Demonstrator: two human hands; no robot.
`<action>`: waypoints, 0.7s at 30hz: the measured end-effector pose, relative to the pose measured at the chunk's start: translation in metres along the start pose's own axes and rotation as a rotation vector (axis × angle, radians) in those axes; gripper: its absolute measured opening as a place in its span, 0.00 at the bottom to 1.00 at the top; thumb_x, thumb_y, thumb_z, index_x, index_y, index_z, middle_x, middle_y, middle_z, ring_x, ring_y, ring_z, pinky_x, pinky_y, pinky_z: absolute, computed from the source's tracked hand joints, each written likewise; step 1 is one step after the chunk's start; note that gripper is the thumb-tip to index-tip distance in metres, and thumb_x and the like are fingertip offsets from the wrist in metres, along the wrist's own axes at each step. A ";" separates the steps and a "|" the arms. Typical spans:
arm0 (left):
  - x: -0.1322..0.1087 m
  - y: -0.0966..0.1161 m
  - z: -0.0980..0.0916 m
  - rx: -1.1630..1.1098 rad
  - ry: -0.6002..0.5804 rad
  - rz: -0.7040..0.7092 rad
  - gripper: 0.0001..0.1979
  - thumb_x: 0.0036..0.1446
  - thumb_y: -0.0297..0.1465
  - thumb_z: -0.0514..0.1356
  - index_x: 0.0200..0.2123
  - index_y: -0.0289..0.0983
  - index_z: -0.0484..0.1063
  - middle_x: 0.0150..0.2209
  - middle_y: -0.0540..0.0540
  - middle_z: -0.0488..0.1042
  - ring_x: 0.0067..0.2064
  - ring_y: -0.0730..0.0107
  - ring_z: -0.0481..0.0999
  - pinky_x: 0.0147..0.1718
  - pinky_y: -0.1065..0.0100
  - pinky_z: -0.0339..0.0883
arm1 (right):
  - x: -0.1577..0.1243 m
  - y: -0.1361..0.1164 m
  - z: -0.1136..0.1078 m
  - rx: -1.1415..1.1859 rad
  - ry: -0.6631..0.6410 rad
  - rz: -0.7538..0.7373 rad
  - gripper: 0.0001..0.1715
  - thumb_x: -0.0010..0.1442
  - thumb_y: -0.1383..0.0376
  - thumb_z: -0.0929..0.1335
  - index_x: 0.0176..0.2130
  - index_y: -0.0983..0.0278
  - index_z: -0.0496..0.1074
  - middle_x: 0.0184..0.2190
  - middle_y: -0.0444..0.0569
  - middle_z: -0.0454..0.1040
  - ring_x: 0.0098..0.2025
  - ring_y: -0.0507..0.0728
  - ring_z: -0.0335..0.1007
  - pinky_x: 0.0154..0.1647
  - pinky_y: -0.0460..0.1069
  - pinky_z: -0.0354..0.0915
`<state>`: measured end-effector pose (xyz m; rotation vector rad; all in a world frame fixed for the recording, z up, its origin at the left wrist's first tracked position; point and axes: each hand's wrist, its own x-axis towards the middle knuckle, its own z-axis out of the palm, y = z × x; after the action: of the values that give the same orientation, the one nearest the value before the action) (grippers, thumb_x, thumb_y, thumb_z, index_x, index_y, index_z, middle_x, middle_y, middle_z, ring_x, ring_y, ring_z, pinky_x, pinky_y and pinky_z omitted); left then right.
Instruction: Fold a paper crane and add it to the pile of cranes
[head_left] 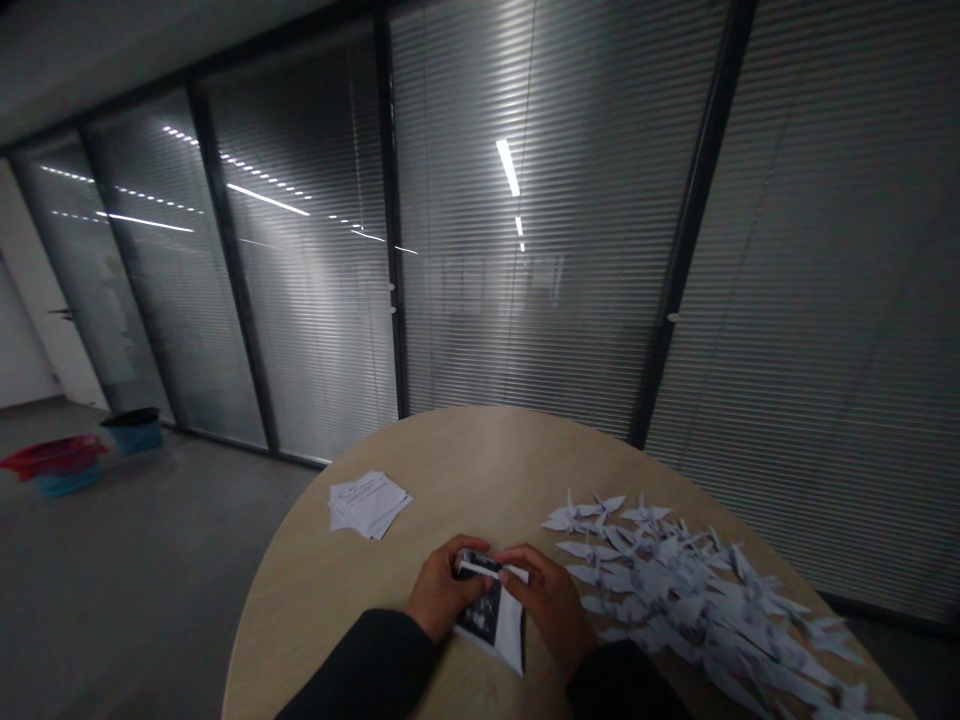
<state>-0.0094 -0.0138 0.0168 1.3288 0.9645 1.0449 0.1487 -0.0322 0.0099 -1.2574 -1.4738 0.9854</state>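
Between my hands, near the front of the round table, lies a printed sheet of paper [510,628] with a dark picture on it. Its far edge is turned over toward me in a fold. My left hand [444,588] grips the left end of that fold, thumb on top and fingers curled behind. At the right end, my right hand [541,598] pinches the same fold, its thumb close to the left one. The sheet's near corner points toward me and rests on the table.
A heap of folded paper cranes [690,590] spreads over the table's right side. A small stack of printed paper squares [369,503] sits at the left of the wooden tabletop [480,460]. Two bins, one with a red liner [56,455] and one with a black liner [133,430], stand on the floor.
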 end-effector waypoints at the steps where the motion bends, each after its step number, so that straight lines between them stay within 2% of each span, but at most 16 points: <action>1: -0.001 0.001 0.000 -0.007 -0.002 -0.002 0.24 0.36 0.31 0.68 0.39 0.29 0.68 0.24 0.49 0.69 0.25 0.74 0.66 0.26 0.73 0.58 | 0.001 0.001 0.000 -0.006 0.009 -0.005 0.17 0.48 0.58 0.65 0.35 0.65 0.72 0.35 0.50 0.74 0.38 0.58 0.70 0.38 0.49 0.63; 5: 0.000 0.001 0.000 -0.047 0.007 -0.034 0.27 0.36 0.33 0.68 0.41 0.30 0.66 0.25 0.48 0.70 0.26 0.73 0.67 0.26 0.73 0.58 | 0.001 0.003 0.001 -0.036 0.045 -0.009 0.14 0.48 0.60 0.65 0.34 0.65 0.72 0.34 0.50 0.74 0.38 0.58 0.71 0.38 0.49 0.64; 10: 0.003 -0.004 -0.002 -0.023 0.006 -0.021 0.24 0.37 0.33 0.68 0.38 0.30 0.68 0.27 0.46 0.70 0.27 0.72 0.68 0.28 0.72 0.60 | -0.002 0.001 0.002 -0.204 0.096 -0.101 0.12 0.51 0.62 0.64 0.34 0.63 0.73 0.35 0.48 0.73 0.38 0.57 0.69 0.40 0.49 0.63; 17: 0.002 -0.003 0.000 0.008 0.052 0.012 0.19 0.37 0.30 0.68 0.35 0.30 0.70 0.26 0.46 0.71 0.28 0.72 0.68 0.28 0.73 0.60 | -0.002 -0.001 0.002 -0.248 0.116 -0.121 0.10 0.52 0.63 0.64 0.33 0.63 0.73 0.34 0.49 0.72 0.38 0.56 0.69 0.40 0.49 0.63; 21: 0.003 -0.002 0.000 -0.038 0.061 -0.028 0.20 0.35 0.30 0.68 0.34 0.29 0.70 0.24 0.48 0.70 0.25 0.74 0.67 0.25 0.74 0.58 | -0.002 0.000 0.003 -0.292 0.111 -0.152 0.10 0.52 0.63 0.63 0.33 0.62 0.73 0.34 0.49 0.72 0.38 0.56 0.68 0.39 0.48 0.62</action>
<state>-0.0086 -0.0107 0.0150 1.2559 1.0011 1.0827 0.1463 -0.0340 0.0088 -1.3581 -1.6395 0.6059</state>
